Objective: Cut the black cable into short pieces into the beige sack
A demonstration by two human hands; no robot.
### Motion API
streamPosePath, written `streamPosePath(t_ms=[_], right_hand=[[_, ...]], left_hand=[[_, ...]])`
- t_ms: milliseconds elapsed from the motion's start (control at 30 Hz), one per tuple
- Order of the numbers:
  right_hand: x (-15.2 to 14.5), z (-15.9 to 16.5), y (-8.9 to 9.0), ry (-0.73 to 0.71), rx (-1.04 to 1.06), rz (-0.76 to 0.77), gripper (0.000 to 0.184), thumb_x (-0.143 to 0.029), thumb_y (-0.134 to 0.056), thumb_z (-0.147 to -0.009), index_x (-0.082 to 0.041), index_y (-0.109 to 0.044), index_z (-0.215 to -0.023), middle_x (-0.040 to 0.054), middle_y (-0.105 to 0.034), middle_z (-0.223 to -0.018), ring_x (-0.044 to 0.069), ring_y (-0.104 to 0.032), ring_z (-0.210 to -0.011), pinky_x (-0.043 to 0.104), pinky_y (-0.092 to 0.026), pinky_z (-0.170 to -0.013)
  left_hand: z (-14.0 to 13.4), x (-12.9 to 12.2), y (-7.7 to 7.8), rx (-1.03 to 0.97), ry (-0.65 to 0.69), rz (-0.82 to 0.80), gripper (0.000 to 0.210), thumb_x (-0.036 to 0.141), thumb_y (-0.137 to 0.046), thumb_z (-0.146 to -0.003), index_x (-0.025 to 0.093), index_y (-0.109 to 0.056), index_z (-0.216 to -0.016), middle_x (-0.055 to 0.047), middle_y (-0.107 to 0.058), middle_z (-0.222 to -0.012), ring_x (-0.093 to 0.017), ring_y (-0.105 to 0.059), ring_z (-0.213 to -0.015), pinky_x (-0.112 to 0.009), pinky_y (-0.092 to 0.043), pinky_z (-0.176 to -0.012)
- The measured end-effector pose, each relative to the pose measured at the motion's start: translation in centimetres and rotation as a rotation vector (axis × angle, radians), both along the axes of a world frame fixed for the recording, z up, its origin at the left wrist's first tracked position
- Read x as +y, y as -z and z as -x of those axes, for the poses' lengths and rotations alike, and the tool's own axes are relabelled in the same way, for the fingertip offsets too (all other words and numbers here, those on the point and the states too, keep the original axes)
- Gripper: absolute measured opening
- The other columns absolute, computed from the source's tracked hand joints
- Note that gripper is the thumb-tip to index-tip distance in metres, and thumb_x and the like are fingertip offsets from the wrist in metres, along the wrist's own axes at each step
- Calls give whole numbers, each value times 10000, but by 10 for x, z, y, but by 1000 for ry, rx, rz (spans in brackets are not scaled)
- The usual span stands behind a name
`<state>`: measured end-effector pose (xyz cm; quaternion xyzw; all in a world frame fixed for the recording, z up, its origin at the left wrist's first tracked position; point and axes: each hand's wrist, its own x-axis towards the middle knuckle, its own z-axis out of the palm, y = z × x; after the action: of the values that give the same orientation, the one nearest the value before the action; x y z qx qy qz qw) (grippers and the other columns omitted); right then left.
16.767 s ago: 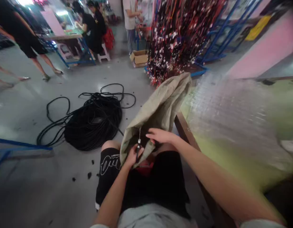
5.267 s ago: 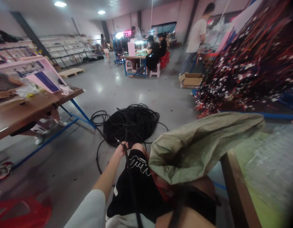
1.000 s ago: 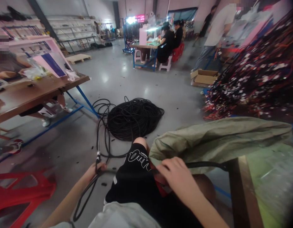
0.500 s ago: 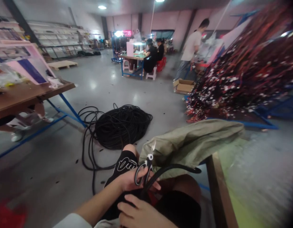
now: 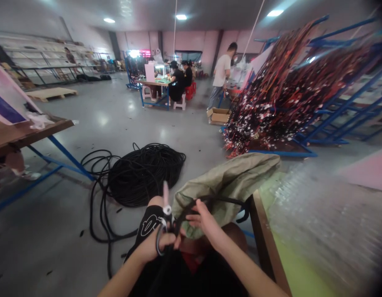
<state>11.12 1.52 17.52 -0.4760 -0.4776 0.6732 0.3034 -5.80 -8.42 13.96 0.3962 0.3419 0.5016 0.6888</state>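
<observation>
My left hand, low in the middle, is closed around black-handled scissors, their blurred blades pointing up and away. A thick black cable runs up past its fingers, and I cannot tell whether they grip it too. My right hand is just to the right, fingers stretched and spread, the tips at the arch of the cable. Beyond the arch, the cable drops to a dark end on the right. A khaki cloth or sack lies behind both hands. My lap is below them.
On the floor ahead rests a big coil of black cable, loops trailing left. A wooden-edged table with clear plastic is close on my right. A rack of wire bundles stands beyond, near a standing person. Another table is left.
My right hand has moved up and forward from my lap to the cable's arch. My left hand keeps the scissors, now more upright. The view has turned right.
</observation>
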Motion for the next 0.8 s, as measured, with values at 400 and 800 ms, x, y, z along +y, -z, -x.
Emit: streamPosePath(t_ms=[400,800], right_hand=[[-16,-1,-29,-342,1,89,521,-605,-592,-820,-249,-385,-1140,-111,-446,-587,49,-271,-344,157,-179,-336],[36,-60,-8,57,-115,-428,582,-566,-544,-871,-233,-392,-1323,7,-563,-813,148,-518,-597,234,-408,-484]], left_hand=[[18,-37,65,248,160,184,448,548,-595,-835,110,-581,-930,-61,-635,-739,-112,-564,-545,-211,-342,-514],[2,95,91,146,-184,-63,430,496,-713,-749,116,-605,-919,-44,-626,-763,-133,-577,-635,-265,-422,-671]])
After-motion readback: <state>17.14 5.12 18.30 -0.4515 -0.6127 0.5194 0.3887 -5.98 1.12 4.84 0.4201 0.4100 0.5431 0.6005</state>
